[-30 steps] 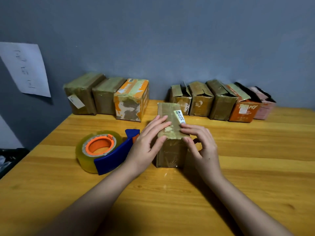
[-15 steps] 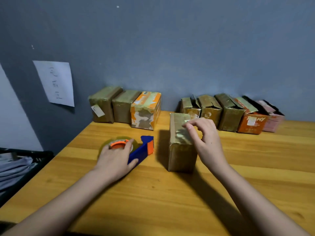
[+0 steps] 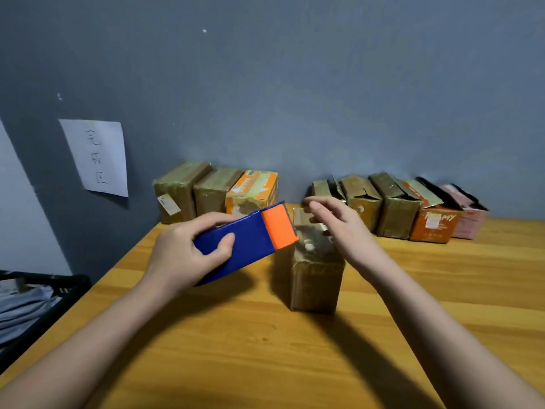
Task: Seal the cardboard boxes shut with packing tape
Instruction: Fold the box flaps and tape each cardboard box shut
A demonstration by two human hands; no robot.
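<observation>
I am between picking up the tape and laying the first strip. My left hand (image 3: 182, 255) grips the blue tape dispenser (image 3: 239, 246), fingers curled round its body, its orange cutter end (image 3: 278, 228) pointing toward 2 o'clock at the box (image 3: 317, 270). My right hand (image 3: 345, 228) hovers over the box top, fingers loosely bent; I cannot tell whether they pinch a tape end. The box stands upright at the centre of the wooden surface (image 3: 265, 349), brown and glossy with old tape. Next, I judge, the tape end must be pulled out and pressed across the top seam. At 12 o'clock, against the wall, sit closed boxes (image 3: 215, 193) and open-flapped boxes (image 3: 395, 208).
</observation>
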